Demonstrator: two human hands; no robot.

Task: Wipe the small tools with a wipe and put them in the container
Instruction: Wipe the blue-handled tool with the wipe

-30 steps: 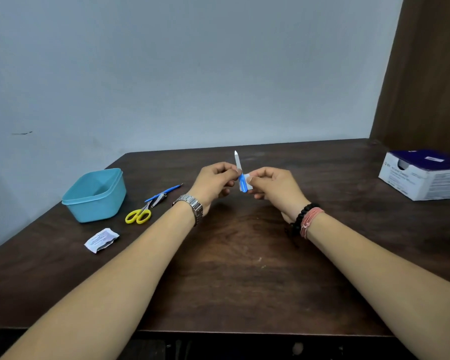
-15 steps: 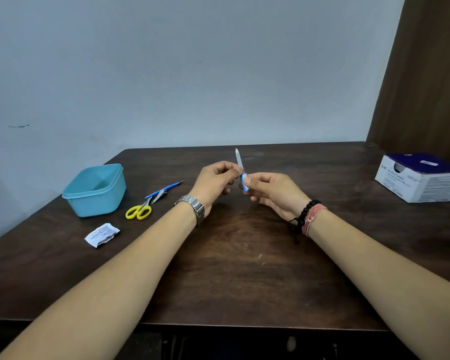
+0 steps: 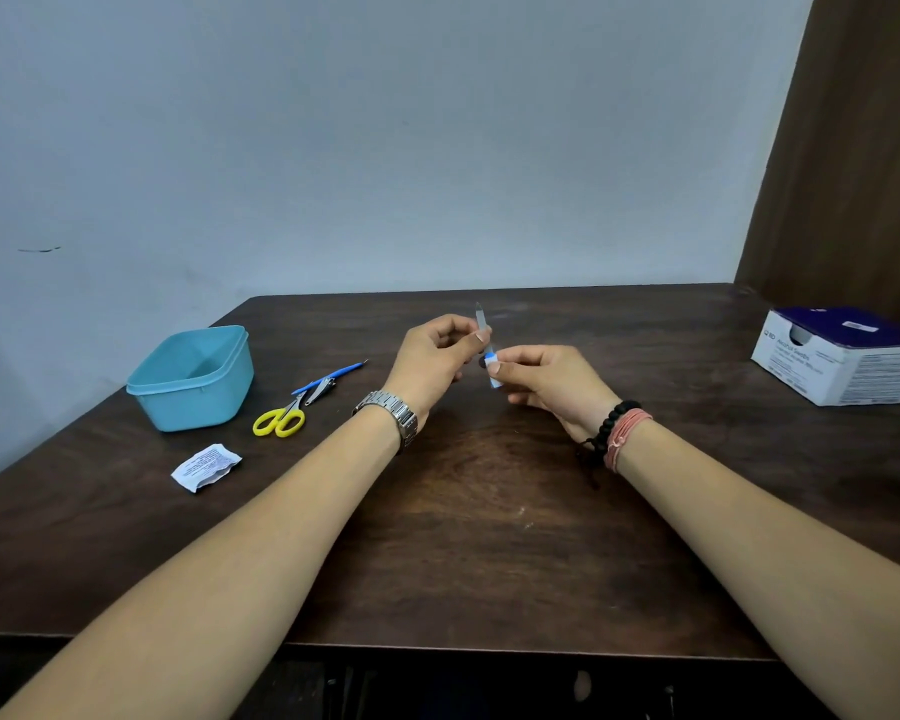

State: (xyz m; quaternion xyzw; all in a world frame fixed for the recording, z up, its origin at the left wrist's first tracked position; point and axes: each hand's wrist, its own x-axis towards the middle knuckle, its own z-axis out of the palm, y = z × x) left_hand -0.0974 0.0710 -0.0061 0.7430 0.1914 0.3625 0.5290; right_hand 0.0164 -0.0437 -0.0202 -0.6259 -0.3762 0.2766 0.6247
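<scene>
Rightward, box (image 3: 848,356) labelled "BD Alcohol Swabs"

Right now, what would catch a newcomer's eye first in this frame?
The two hands meeting over the table's middle: the left hand holds a small nail file upright while the right hand pinches a white wipe round its lower end. Next, at the left, the teal container, with yellow scissors beside it. At the far right sits a white and purple box.
</scene>
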